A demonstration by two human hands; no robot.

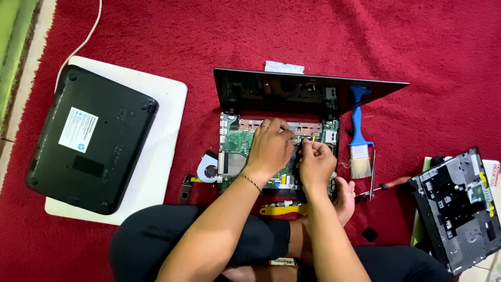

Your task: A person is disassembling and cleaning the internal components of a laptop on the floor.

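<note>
Head view: both hands (292, 154) on laptop motherboard (237, 143)

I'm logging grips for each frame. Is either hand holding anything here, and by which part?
It cannot be told. Both the left hand and the right hand rest fingers-down on the opened laptop's circuit board, hiding whatever the fingertips pinch.
</note>
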